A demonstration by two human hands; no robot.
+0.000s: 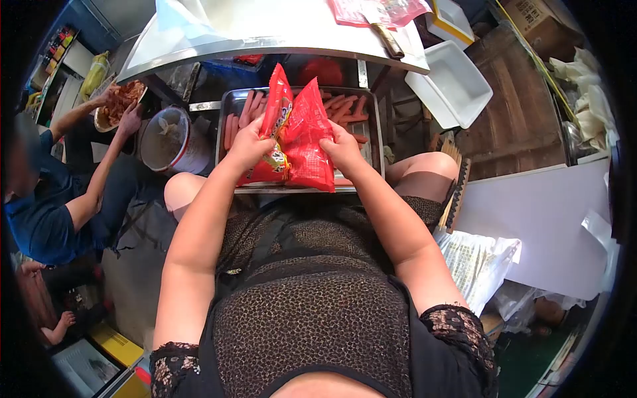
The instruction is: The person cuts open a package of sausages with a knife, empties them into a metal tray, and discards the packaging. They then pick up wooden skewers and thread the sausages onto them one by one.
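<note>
Two red printed plastic packets are held up over a metal tray [379,142] on my lap. My left hand [250,144] is closed on the left red packet [277,113], which leans upright and shows yellow and black print. The right red packet [310,132] touches it, and my right hand [342,147] grips its right edge, thumb in front. Behind the packets, pinkish sausages [345,107] lie in the tray, some at its left end and more at its right. The packets hide the middle of the tray.
A white table [265,33] stands ahead, bearing a knife [387,40]. A white bin [451,85] is at the right, bamboo sticks [451,149] by my right knee. At the left, a co-worker [60,192] holds a bowl of reddish food beside a white bucket [174,139].
</note>
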